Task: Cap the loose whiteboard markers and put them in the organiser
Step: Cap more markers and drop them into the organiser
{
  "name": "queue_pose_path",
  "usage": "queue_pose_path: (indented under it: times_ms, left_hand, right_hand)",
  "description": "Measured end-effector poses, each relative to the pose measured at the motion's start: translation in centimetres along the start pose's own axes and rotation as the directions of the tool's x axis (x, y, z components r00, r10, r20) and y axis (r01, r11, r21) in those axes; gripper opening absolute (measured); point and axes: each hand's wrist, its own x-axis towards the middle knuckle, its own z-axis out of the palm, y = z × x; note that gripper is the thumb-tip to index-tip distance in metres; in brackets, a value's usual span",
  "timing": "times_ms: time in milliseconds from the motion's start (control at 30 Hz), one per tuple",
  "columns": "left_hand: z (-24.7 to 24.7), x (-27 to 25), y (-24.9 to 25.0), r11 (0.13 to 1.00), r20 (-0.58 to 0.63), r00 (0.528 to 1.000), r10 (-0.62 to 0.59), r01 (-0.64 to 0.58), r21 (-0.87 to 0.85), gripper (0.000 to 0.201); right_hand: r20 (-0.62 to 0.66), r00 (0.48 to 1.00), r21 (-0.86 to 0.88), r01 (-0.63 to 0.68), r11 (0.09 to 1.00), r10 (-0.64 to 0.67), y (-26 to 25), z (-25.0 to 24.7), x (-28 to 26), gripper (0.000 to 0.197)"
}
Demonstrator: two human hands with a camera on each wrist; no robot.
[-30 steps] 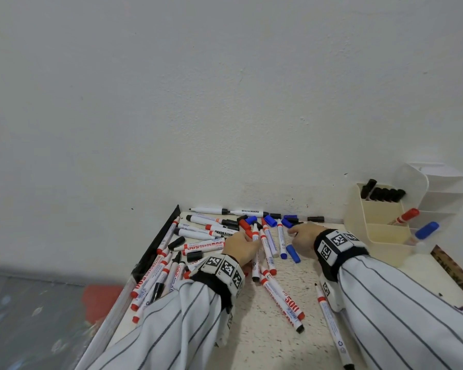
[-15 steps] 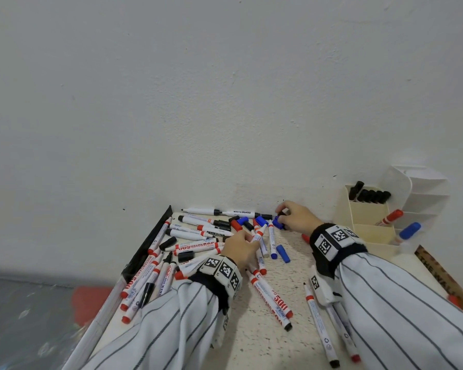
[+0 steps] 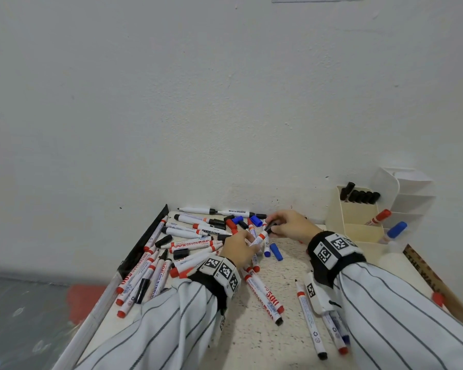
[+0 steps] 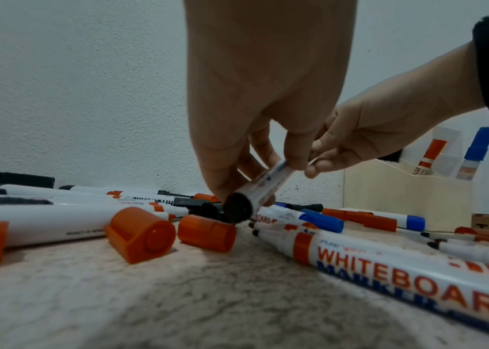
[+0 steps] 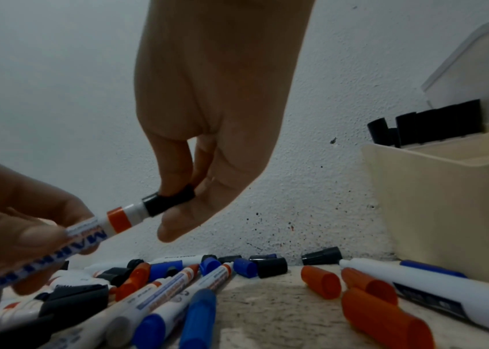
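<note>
Black cap (image 5: 169, 202) being seated on whiteboard marker (image 5: 88, 235).
Cap is pinched by right hand (image 3: 292, 225) fingertips; barrel is gripped by left hand (image 3: 238, 249) at cap's 8 o'clock.

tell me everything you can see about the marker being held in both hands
The marker has a white barrel that looks like plastic, blue lettering, an orange band near the tip and a dark rear end. It is held tilted above the table. The left hand grips its barrel; the right hand pinches a black cap over its tip, not fully seated.
</note>
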Motion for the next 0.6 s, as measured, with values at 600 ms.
queue_pose_path:
  times_ms: [600]
  left_hand:
    - [0.1,-1.5,0.7,0.951,-0.121,0.973,0.197,-0.16,0.265,0.033]
  right_hand:
    - [-0.123,0.97,-0.114,-0.225,0.968,0.211,0.5,2.0,-1.0,0.044]
